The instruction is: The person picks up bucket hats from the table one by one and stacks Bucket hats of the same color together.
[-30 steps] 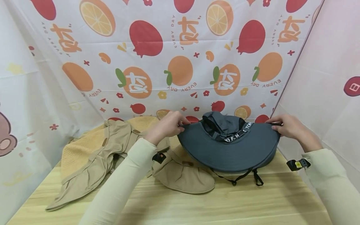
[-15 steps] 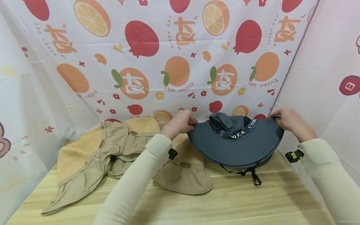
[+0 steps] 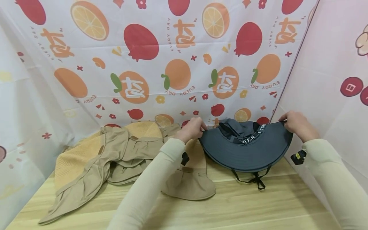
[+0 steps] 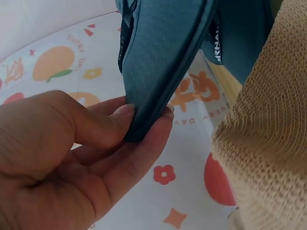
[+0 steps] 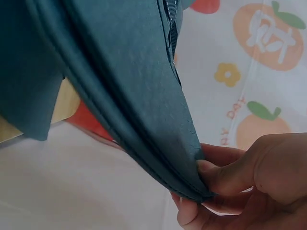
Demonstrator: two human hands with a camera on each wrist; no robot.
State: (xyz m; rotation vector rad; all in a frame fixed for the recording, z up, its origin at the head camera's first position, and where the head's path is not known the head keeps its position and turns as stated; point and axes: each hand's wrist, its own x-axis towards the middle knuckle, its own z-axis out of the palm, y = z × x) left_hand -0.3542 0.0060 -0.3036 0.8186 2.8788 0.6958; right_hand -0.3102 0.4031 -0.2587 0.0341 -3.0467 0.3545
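Being pinched by the left hand [image 3: 191, 129] at ten o'clock and right hand [image 3: 297, 126] at two, the dark hat [image 3: 246, 149] is held at two o'clock over the worktop [image 3: 244, 210], presumably to spread its brim [image 3: 250, 159].

Hat brim [image 3: 249, 156] common to all views

Pale wood-grain surface [image 3: 244, 210]; tan hats with yellow woven parts [image 3: 115, 145] lie bunched across its left and middle.
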